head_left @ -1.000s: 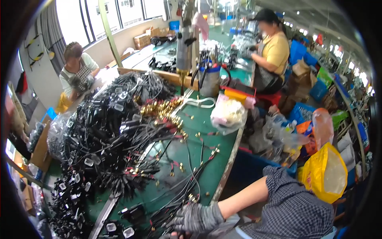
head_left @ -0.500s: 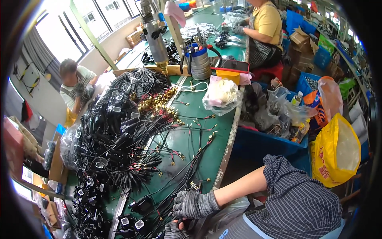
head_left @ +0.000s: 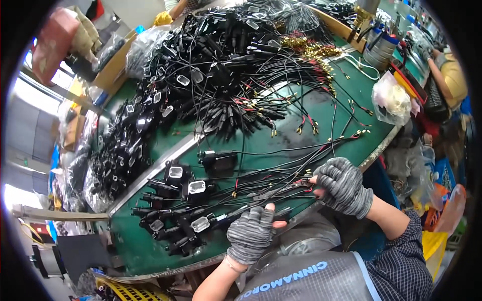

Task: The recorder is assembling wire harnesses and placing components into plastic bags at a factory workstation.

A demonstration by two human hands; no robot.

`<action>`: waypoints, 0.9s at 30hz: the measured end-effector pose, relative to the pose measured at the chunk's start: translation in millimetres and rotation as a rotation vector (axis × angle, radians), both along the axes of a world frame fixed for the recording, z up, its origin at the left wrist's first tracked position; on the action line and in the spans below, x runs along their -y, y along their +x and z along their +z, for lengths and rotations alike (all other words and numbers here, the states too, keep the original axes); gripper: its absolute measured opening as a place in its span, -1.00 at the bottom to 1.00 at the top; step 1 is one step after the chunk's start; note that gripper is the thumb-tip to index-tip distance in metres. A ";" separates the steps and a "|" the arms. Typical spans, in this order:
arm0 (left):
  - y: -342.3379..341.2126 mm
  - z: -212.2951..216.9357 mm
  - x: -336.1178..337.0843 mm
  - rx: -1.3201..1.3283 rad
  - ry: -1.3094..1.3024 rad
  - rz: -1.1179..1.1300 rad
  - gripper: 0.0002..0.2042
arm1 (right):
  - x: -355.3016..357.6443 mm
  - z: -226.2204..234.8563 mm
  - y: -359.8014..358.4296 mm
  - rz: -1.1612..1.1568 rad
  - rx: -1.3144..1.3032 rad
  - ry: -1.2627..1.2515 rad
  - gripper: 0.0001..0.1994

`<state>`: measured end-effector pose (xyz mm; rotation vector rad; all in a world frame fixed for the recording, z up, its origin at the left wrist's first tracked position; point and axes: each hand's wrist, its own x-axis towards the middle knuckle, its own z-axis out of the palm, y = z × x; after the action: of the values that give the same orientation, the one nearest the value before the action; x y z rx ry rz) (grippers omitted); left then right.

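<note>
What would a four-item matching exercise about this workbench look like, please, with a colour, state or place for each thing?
Column 1
1. left hand
2. right hand
3. tabletop
4. cable heap

Column 2
A. plain green
B. thin band around its wrist
C. mostly black, piled up
D. curled like a fist

Pairs: 1-B, 2-D, 3-A, 4-C

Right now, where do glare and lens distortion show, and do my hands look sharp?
Head view: the near edge of the green table bows with fisheye distortion; the metal strip catches light; bright patches at far left look washed out; left hand and right hand look reasonably sharp.
</note>
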<state>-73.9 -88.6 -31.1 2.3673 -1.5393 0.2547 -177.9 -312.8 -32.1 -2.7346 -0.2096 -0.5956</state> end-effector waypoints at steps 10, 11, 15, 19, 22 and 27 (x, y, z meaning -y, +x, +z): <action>3.3 -4.8 6.2 0.002 0.065 0.037 -0.77 | -40.2 3.1 27.7 0.161 0.012 0.013 -0.77; -0.7 -8.9 1.2 0.029 0.030 0.050 -0.77 | -43.7 1.4 30.3 0.160 0.001 0.029 -0.77; -6.9 -7.4 -4.2 0.084 -0.034 0.071 -0.77 | -48.5 -0.3 36.6 0.182 0.014 0.020 -0.77; -4.6 -2.6 -8.6 0.016 0.015 0.044 -0.78 | -49.2 -3.1 39.1 0.246 0.034 0.003 -0.79; 1.4 -3.6 -5.4 -0.018 -0.019 -0.008 -0.77 | -46.0 1.8 43.0 0.270 0.018 0.027 -0.79; -4.2 -12.5 -12.1 -0.018 -0.051 0.130 -0.77 | -53.2 1.0 47.6 0.272 0.008 0.059 -0.82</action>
<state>-78.1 -76.5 -43.5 2.4262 -1.3564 0.2969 -130.3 -259.6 -31.1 -2.5863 -0.5460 -0.5272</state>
